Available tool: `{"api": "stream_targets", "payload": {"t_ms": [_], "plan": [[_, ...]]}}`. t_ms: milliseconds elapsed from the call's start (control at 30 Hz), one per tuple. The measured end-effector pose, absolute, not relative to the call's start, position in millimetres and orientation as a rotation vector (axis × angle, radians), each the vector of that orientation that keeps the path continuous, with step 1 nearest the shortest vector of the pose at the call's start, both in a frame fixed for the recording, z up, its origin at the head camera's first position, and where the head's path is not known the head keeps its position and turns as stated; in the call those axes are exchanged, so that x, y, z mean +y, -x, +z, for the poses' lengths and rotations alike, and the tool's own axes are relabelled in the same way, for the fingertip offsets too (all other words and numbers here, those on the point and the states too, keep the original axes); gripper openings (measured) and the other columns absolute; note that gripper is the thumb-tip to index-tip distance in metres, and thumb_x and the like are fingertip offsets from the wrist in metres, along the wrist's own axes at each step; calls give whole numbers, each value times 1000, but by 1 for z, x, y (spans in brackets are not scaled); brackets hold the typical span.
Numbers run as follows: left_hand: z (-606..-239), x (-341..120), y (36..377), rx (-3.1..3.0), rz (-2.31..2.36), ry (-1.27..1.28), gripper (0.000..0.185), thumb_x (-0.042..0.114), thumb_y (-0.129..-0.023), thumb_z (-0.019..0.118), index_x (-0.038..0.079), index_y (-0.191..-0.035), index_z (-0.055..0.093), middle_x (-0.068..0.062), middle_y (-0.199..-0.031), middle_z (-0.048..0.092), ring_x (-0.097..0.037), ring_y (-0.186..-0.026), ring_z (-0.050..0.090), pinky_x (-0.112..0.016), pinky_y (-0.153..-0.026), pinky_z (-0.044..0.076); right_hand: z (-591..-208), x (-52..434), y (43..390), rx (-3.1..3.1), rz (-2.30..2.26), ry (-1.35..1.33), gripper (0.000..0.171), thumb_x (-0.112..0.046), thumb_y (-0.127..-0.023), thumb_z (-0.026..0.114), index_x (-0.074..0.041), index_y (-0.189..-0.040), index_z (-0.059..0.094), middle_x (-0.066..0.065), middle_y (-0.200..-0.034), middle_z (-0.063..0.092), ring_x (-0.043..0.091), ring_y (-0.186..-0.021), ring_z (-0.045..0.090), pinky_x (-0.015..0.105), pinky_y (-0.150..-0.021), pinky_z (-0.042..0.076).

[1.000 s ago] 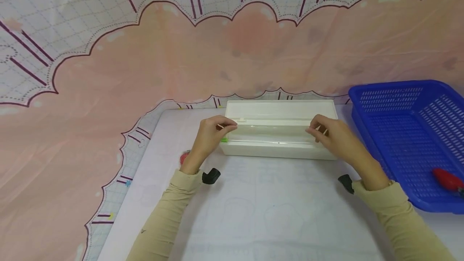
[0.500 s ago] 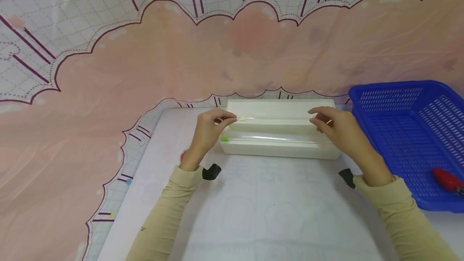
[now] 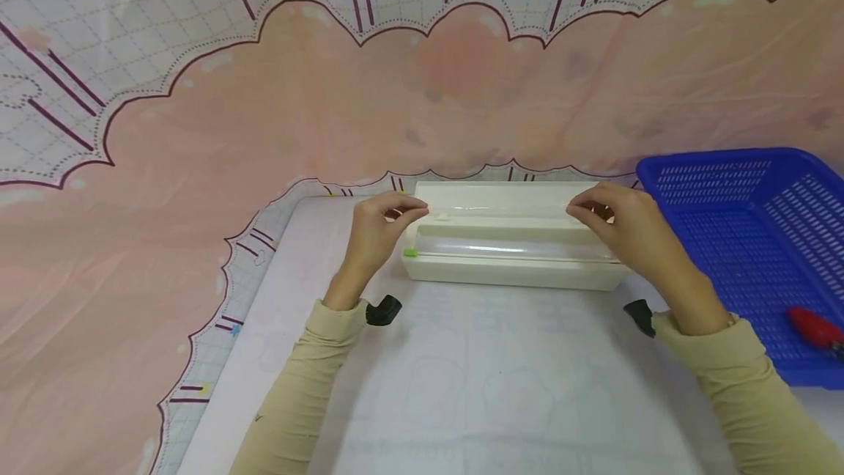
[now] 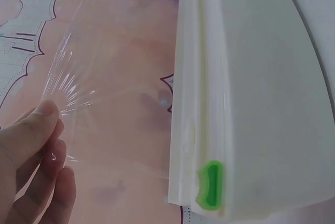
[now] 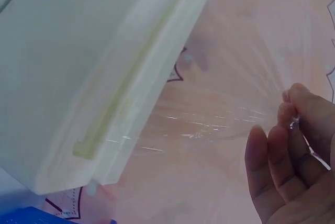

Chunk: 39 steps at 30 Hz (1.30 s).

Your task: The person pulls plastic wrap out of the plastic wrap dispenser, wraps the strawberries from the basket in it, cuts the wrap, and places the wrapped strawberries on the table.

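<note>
A white cling film dispenser [image 3: 514, 274] lies on the table, its lid raised at the back and a green slider [image 3: 410, 252] at its left end. Inside is a shiny clear roll [image 3: 514, 248]. Above the box, my left hand [image 3: 379, 237] pinches one corner of the cling film [image 4: 65, 88] between thumb and fingers. At the other side my right hand [image 3: 636, 233] pinches the film too, and creases fan out from its fingertips in the right wrist view. The clear sheet spans from both hands towards the box, hard to make out in the head view.
A blue plastic basket [image 3: 715, 270] stands to the right, close to my right forearm, with a red-handled object [image 3: 814, 327] in it. Behind the white table [image 3: 475, 372] hangs a patterned pink cloth [image 3: 369, 108].
Both hands have risen slightly away from the box, drawing film up. The right hand's fingers parted, then came together again farther right. The left hand kept its pinch.
</note>
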<state>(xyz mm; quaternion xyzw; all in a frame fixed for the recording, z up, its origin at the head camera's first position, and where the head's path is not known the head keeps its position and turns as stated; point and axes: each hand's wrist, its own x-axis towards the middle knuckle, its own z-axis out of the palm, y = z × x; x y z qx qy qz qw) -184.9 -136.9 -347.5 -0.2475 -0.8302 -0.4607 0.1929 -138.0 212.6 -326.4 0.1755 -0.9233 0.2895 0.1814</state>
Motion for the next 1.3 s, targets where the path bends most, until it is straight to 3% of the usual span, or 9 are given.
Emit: {"api": "stream_targets", "payload": {"t_ms": [267, 467, 633, 733, 833, 967, 1300], "plan": [[-344, -138, 186, -2332, -1299, 699, 5, 7, -85, 78, 7, -90, 79, -5, -89, 76, -15, -81, 68, -26, -74, 54, -316, 222, 137, -2569, 742, -542, 4, -8, -86, 77, -5, -87, 74, 1, -82, 64, 16, -75, 56, 14, -68, 40], [-341, -136, 185, -2319, -1282, 709, 6, 7, -84, 78, 7, -90, 79, -5, -88, 75, -15, -81, 68, -25, -74, 54, -310, 231, 134, -2563, 719, -545, 5, -8, -83, 80, -9, -85, 75, 1, -86, 66, 17, -72, 59, 16, -65, 45], [-336, -135, 184, -2302, -1286, 692, 6, 8, -84, 78, 7, -90, 78, -5, -87, 75, -14, -81, 68, -24, -74, 53, -306, 233, 134, -2574, 750, -486, 7, -10, -89, 75, -8, -96, 76, 0, -67, 66, 8, -53, 54, 16, -48, 37], [-332, -134, 184, -2289, -1285, 685, 7, 8, -84, 79, 7, -91, 78, -5, -87, 75, -15, -81, 68, -23, -74, 53, -303, 230, 134, -2580, 850, -451, 12, -11, -93, 69, -7, -103, 74, 4, -66, 68, 0, -49, 53, 14, -44, 37], [-328, -135, 183, -2277, -1291, 676, 8, 9, -84, 79, 7, -91, 78, -5, -87, 76, -16, -80, 68, -23, -74, 53, -300, 227, 135, -2536, 923, -453, 14, -7, -94, 67, -4, -106, 73, 10, -80, 74, -8, -61, 59, 5, -56, 44], [-328, -138, 183, -2271, -1307, 662, 8, 10, -84, 79, 7, -91, 78, -5, -87, 76, -17, -80, 69, -23, -74, 53, -295, 224, 135, -2483, 901, -464, 13, -3, -92, 68, -3, -104, 73, 11, -87, 75, -17, -74, 56, -1, -69, 42], [-320, -136, 184, -2217, -1304, 682, 7, 11, -84, 79, 8, -91, 79, -5, -87, 76, -15, -78, 67, -24, -73, 53, -287, 225, 126, -2464, 860, -461, 14, -3, -90, 71, -4, -103, 75, 9, -88, 76, -26, -75, 49, 1, -67, 39]]}}
